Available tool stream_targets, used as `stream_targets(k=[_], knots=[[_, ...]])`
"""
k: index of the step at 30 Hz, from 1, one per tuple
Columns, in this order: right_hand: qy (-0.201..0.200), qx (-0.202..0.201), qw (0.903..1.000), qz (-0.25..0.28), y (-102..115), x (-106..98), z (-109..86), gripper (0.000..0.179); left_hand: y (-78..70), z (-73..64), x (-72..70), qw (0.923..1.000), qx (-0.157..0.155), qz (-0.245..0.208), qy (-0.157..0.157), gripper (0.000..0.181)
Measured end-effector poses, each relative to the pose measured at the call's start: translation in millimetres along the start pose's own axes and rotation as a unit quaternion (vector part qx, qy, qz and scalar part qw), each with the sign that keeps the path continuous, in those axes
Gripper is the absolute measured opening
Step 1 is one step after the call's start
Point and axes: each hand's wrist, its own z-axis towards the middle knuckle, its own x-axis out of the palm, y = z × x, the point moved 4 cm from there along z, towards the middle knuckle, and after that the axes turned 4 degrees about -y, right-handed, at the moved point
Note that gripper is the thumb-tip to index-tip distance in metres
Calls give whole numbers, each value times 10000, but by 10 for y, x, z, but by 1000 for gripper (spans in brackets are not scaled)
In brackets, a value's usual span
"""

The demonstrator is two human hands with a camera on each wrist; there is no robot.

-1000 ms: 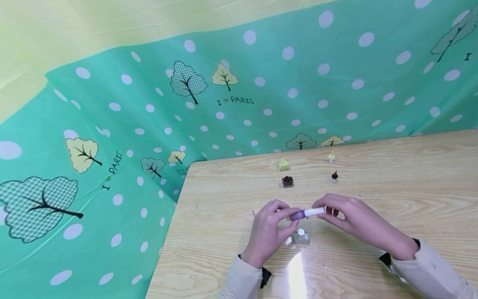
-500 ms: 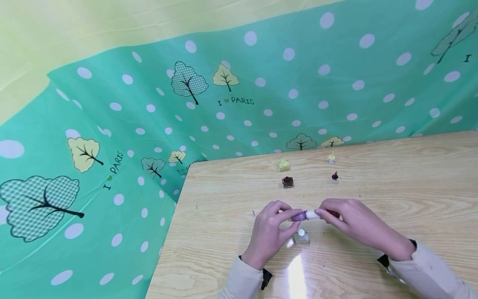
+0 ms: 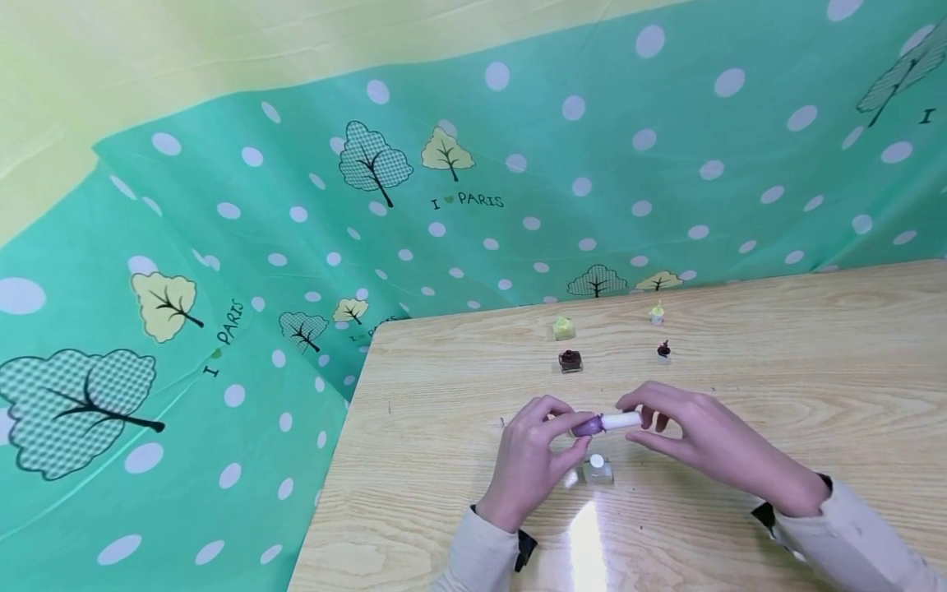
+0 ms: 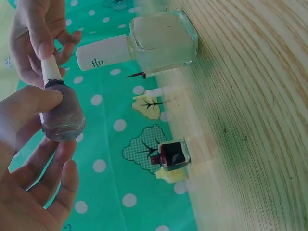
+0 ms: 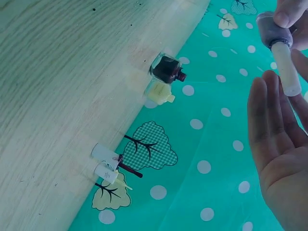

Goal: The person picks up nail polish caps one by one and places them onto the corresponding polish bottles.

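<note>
My left hand pinches a small purple nail polish bottle between thumb and fingers, tilted on its side above the table. A long white cap sits on its neck and points right. Around the cap's end my right hand has its fingers spread, with the thumb apart below. In the right wrist view those fingers lie straight beside the cap. Just under the hands stands a bottle of clear nail polish with its white cap on.
Farther back on the wooden table stand an uncapped dark red nail polish bottle and a yellow one. Their brush caps, dark red and yellow, stand upright to the right. A green dotted cloth hangs behind.
My right hand turned over the cap with the thumb on it half a second ago, then loosened and turned back. The left hand keeps its grip on the bottle.
</note>
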Motion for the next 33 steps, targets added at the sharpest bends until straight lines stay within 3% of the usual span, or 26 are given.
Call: stream_targets(k=[4,8,18,28,33], knots=[[-71,-337,9994,27,6,-9,-1,33,7,-2,5,10000,15,-23,-27,24],[-137,-410,9991,-9,6,-16,4,30,7,-1,14,10000,26,-43,-4,23],[-141,-83,9999,-41,10,-14,-1,14,-36,0,-2,10000,53,-52,-48,25],[-119,441,9989,53,-37,25,8,23,-71,20,-4,9998,177,56,-114,23],[-77,454,9988,176,-34,22,-3,7,-57,17,4,9998,147,5,-112,24]])
